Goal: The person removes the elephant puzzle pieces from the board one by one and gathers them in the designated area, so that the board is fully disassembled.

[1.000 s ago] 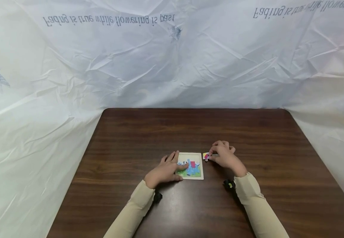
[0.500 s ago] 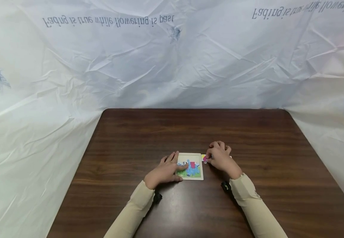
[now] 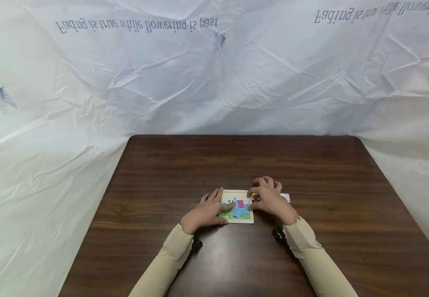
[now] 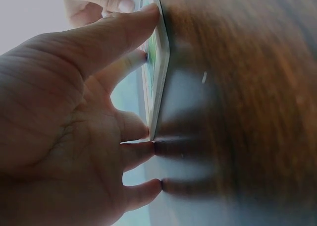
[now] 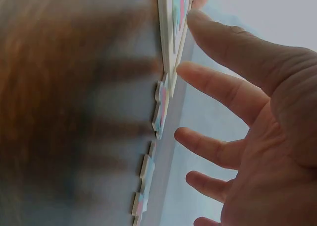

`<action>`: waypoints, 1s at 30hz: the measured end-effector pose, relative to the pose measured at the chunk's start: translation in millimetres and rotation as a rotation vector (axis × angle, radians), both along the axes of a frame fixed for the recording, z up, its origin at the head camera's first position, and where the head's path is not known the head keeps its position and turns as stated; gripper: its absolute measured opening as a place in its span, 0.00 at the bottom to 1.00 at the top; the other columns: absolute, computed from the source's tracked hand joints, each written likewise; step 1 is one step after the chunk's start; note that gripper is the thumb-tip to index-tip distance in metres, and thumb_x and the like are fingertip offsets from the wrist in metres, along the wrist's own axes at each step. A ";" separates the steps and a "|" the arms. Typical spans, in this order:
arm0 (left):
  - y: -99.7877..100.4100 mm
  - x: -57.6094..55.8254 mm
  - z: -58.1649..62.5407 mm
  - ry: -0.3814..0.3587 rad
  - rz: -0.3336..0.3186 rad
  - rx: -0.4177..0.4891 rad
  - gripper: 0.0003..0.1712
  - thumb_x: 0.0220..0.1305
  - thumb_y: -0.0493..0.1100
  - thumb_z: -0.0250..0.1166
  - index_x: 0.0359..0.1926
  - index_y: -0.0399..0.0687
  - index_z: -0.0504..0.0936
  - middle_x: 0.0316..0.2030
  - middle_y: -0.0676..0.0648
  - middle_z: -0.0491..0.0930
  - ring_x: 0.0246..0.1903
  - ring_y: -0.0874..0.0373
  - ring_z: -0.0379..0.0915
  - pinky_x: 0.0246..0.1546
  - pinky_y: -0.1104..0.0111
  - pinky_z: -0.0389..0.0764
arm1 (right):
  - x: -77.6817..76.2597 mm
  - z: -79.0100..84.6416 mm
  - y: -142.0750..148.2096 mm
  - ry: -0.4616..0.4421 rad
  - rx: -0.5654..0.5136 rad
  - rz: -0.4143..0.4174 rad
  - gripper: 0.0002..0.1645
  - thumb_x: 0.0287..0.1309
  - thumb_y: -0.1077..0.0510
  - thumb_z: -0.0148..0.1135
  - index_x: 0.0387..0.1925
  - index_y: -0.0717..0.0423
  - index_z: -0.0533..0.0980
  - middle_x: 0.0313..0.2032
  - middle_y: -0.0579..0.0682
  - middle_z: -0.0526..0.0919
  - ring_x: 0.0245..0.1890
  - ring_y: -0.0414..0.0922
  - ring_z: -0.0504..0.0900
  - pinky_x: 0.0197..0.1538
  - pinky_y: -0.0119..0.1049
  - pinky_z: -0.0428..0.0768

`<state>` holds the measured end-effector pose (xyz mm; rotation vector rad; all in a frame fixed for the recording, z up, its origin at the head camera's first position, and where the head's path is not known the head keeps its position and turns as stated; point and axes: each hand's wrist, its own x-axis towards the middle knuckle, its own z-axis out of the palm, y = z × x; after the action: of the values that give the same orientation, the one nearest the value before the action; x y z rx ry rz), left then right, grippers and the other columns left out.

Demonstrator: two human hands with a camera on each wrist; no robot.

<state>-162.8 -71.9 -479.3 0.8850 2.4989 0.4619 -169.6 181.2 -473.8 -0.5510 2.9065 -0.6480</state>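
Note:
A square jigsaw puzzle board with a pale frame and a blue, green and red picture lies on the table. My left hand spans its left side. The thumb touches the near edge, one finger presses on the picture, and others meet the board and table at the far side. My right hand is over the board's right side, its thumb on the picture and its index finger at the frame. Under that hand a yellow and magenta puzzle piece lies against the frame, partly hidden.
More loose puzzle pieces lie flat in a row to the right, one showing beyond the right hand as a pale blue puzzle piece. The brown wooden table meets a wrinkled white cloth at its back and sides.
My right hand has moved left from the loose puzzle pieces onto the board's right side. The yellow and magenta piece has shifted left against the frame. The left hand stays put.

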 end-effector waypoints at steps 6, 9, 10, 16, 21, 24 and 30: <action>-0.4 0.0 -0.8 0.011 -0.004 -0.003 0.36 0.69 0.53 0.66 0.75 0.61 0.68 0.79 0.34 0.38 0.78 0.41 0.33 0.71 0.40 0.46 | 0.3 -1.8 -4.2 0.020 0.008 0.010 0.13 0.46 0.52 0.82 0.34 0.47 0.86 0.61 0.65 0.72 0.67 0.71 0.56 0.59 0.77 0.47; 1.1 2.0 0.7 0.017 -0.002 -0.007 0.36 0.69 0.52 0.67 0.75 0.61 0.68 0.79 0.35 0.38 0.78 0.40 0.32 0.71 0.40 0.48 | -0.2 -2.2 -6.1 0.018 0.010 0.016 0.11 0.46 0.53 0.82 0.32 0.45 0.87 0.62 0.64 0.73 0.67 0.70 0.57 0.59 0.76 0.47; 1.9 3.1 1.5 0.020 -0.008 -0.015 0.36 0.69 0.52 0.66 0.75 0.62 0.67 0.79 0.36 0.37 0.78 0.40 0.32 0.71 0.40 0.48 | -0.4 -2.3 -6.4 0.012 0.006 0.016 0.10 0.46 0.53 0.82 0.31 0.45 0.86 0.62 0.63 0.73 0.67 0.69 0.57 0.59 0.76 0.47; 9.4 12.0 8.9 -0.009 -0.120 -0.060 0.35 0.69 0.53 0.67 0.75 0.68 0.67 0.80 0.43 0.39 0.78 0.43 0.32 0.71 0.42 0.51 | -3.0 -2.7 -7.2 -0.010 -0.004 -0.002 0.10 0.46 0.55 0.82 0.29 0.45 0.85 0.62 0.64 0.73 0.66 0.69 0.57 0.59 0.76 0.47; 12.8 16.7 11.3 -0.048 -0.152 -0.102 0.37 0.68 0.53 0.67 0.75 0.72 0.65 0.80 0.46 0.39 0.79 0.48 0.33 0.72 0.44 0.49 | -3.0 -1.3 -7.6 -0.028 -0.009 -0.014 0.10 0.47 0.56 0.82 0.29 0.45 0.84 0.62 0.64 0.72 0.67 0.69 0.57 0.60 0.75 0.47; 13.3 18.0 12.0 -0.046 -0.151 -0.105 0.37 0.69 0.53 0.67 0.75 0.71 0.65 0.80 0.46 0.39 0.78 0.48 0.34 0.72 0.44 0.49 | -2.3 -0.6 -7.9 -0.033 -0.011 -0.021 0.11 0.47 0.56 0.82 0.29 0.45 0.84 0.62 0.64 0.72 0.66 0.69 0.57 0.60 0.74 0.47; 14.6 21.7 13.1 -0.064 -0.152 -0.094 0.32 0.71 0.54 0.64 0.74 0.68 0.68 0.80 0.45 0.40 0.78 0.48 0.35 0.72 0.43 0.50 | 1.0 -2.2 -9.8 -0.042 -0.040 -0.033 0.13 0.46 0.58 0.82 0.26 0.46 0.81 0.60 0.62 0.73 0.66 0.68 0.57 0.61 0.74 0.47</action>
<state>-141.1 -57.3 -466.2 0.9973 2.3535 0.3145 -168.6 171.4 -476.0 -0.4888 2.8750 -0.7152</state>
